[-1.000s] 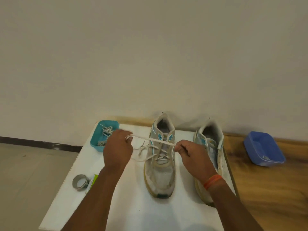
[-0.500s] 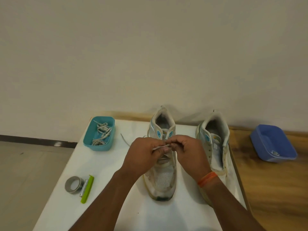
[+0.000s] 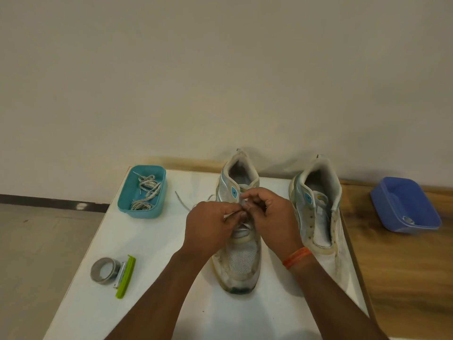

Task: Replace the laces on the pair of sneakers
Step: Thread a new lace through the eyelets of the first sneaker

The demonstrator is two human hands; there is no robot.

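Note:
Two worn white sneakers with blue accents stand on the white board [image 3: 152, 241], toes toward me. Over the tongue of the left sneaker [image 3: 241, 261] my left hand [image 3: 208, 229] and my right hand [image 3: 272, 219] meet, both pinching its white lace [image 3: 182, 203]. A loose end of that lace trails to the left on the board. The right sneaker [image 3: 318, 217] has bare eyelets and no lace. A teal tray [image 3: 142, 190] at the back left holds a tangle of worn laces.
A grey tape roll [image 3: 104, 270] and a green-handled cutter [image 3: 125, 276] lie near the board's left edge. A blue tray [image 3: 404, 204] sits on the wooden table [image 3: 404, 278] to the right. The wall rises just behind the shoes.
My hands, spread apart with the lace stretched between them, have come together over the left sneaker's tongue and stay there working the lace.

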